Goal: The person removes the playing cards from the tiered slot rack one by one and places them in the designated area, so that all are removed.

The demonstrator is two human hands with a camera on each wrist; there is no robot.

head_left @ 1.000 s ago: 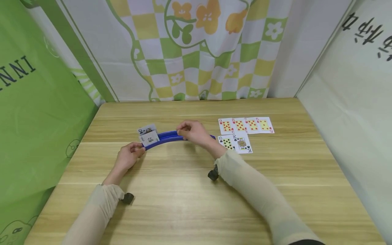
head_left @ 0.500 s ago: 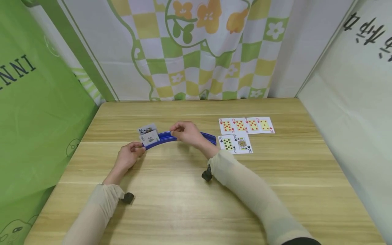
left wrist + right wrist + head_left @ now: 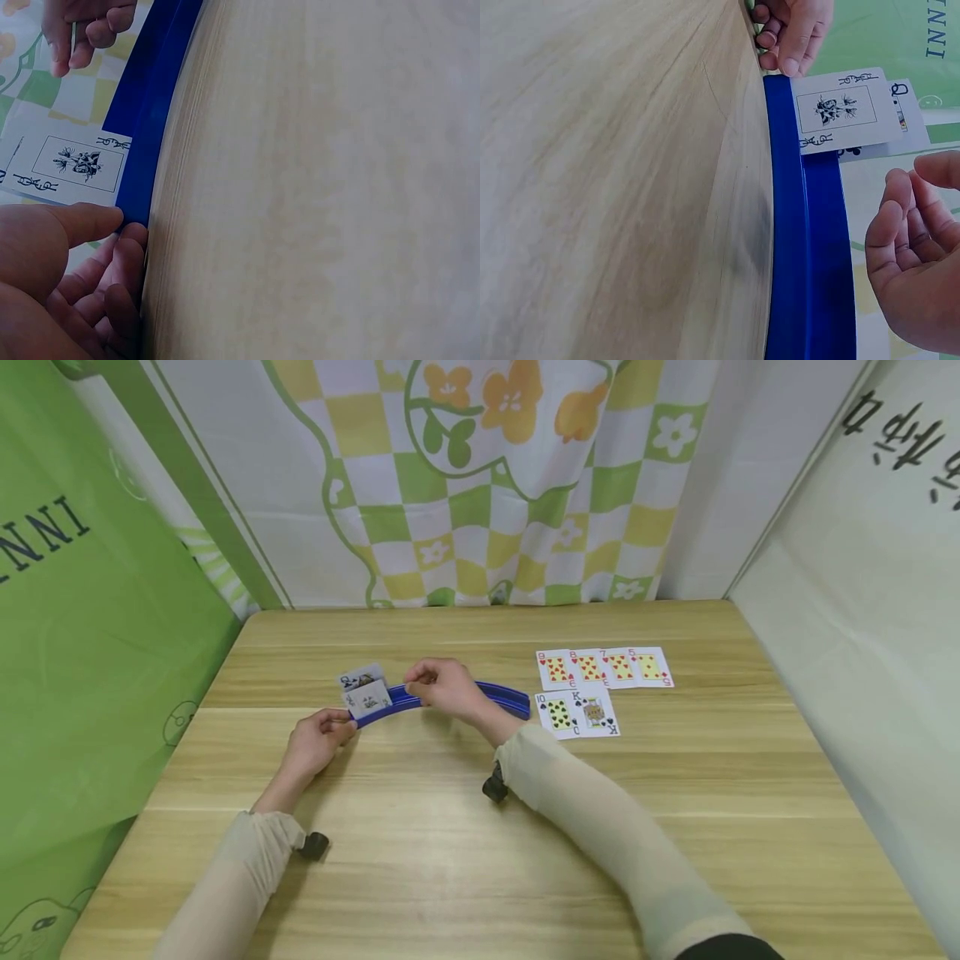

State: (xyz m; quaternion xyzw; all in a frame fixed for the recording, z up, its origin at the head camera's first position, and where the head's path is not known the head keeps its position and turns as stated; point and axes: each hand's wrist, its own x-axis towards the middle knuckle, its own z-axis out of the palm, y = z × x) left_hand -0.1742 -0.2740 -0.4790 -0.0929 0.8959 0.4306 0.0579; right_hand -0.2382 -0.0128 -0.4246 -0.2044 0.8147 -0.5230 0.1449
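A curved blue playing-card holder (image 3: 502, 695) lies across the middle of the table. Two cards stand in the left part of its grooves: a joker (image 3: 837, 111) in front and a black queen (image 3: 364, 677) behind, partly covered. My left hand (image 3: 317, 739) pinches the holder's left end between thumb and fingers. Over the holder's middle, to the right of the two cards, is my right hand (image 3: 444, 687). Its fingers are loosely curled, with thumb and index tips close together and no card showing between them in the right wrist view.
Right of the holder, a ten of spades (image 3: 557, 713) and king of spades (image 3: 595, 713) lie overlapping. Behind them is a row of red cards (image 3: 618, 667): nine, eight, seven and five. A patterned curtain (image 3: 510, 527) hangs at the table's back edge.
My right hand has slid leftward along the holder toward the two standing cards, uncovering more of the holder's right part. The left hand has stayed at the left end.
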